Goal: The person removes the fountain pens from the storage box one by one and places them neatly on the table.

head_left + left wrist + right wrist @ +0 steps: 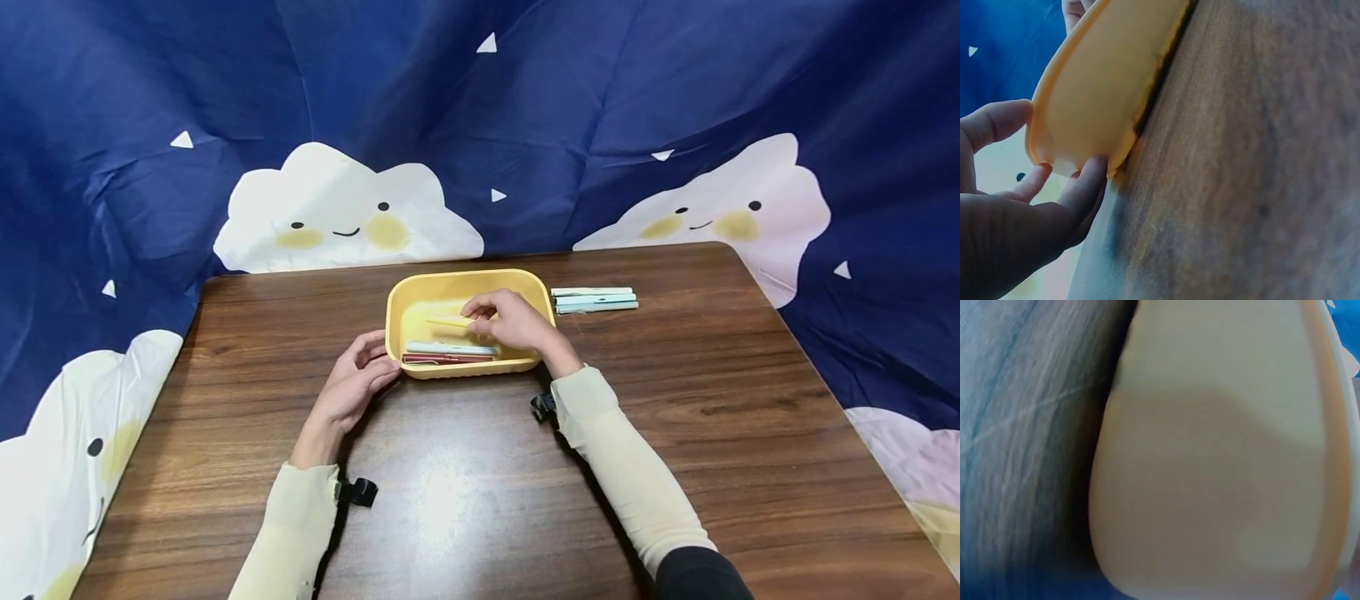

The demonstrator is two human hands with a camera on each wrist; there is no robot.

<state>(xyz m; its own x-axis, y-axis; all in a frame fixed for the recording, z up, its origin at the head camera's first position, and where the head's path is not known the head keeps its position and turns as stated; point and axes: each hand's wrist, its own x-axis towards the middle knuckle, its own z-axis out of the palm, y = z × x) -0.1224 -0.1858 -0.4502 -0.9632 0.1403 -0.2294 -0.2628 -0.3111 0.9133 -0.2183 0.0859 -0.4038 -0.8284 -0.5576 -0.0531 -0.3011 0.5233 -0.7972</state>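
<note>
A yellow plastic bin [396,321] sits on the table with pens inside. At its near wall lie a dark red pen [442,359] and a pale blue pen [450,347], side by side. My left hand [352,385] touches the bin's near-left corner from outside; in the left wrist view its spread fingertips [1094,165] rest against the wall and rim. Inside the bin, my right hand [510,321] pinches a slim pale yellow pen [448,321] by its right part, above the floor. The right wrist view shows only the bin's outer wall [1210,456], hiding the right hand.
Several pens [596,300] in pale green and light blue lie in a row on the wooden table [712,400], right of the bin. A dark blue curtain with clouds [540,108] hangs behind the table's far edge.
</note>
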